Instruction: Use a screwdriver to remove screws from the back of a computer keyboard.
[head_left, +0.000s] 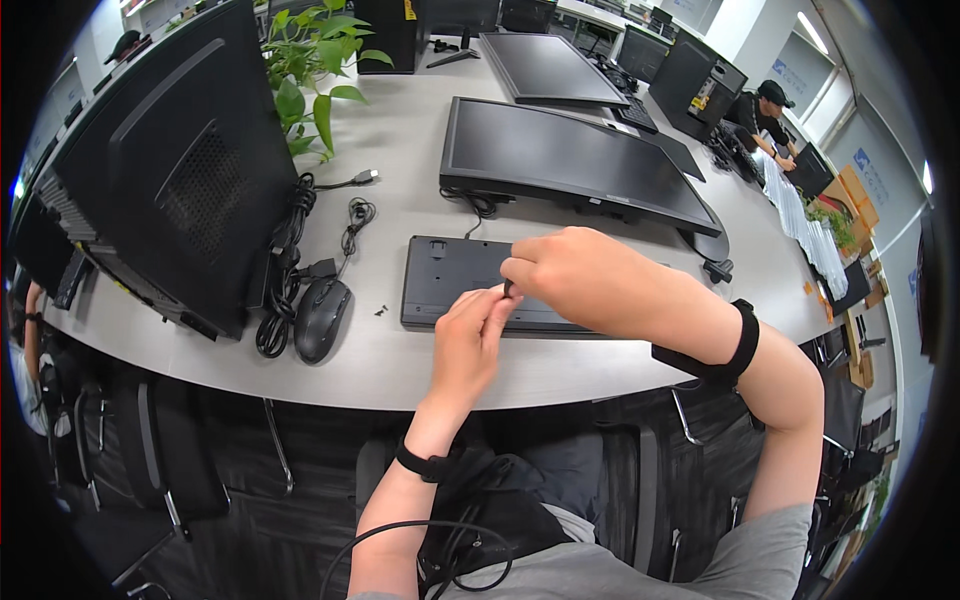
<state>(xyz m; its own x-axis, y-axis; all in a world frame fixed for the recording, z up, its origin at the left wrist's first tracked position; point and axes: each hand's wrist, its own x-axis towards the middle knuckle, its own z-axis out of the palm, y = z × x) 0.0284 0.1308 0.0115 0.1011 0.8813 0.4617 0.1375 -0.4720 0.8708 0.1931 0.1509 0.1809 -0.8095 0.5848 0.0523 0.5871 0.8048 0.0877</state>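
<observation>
A black keyboard point(450, 268) lies face down on the table, its underside up. Over its near edge my right hand point(560, 268) is closed, with the wrist bent down. A short dark piece point(508, 288), seemingly part of a slim screwdriver, shows below its fingers; the rest is hidden. My left hand point(468, 328) pinches at the lower end of that piece, thumb and fingertips together, close above the keyboard. Both hands meet there, and the tip is out of sight. A few tiny dark screws point(381, 311) lie on the table left of the keyboard.
A black mouse point(322, 318) and bundled cables point(285, 265) lie beside a black computer tower point(170, 170) on the left. Behind the keyboard, a monitor point(580, 160) lies screen up. A leafy plant point(320, 60) stands farther back. Another person point(765, 120) works at the far right.
</observation>
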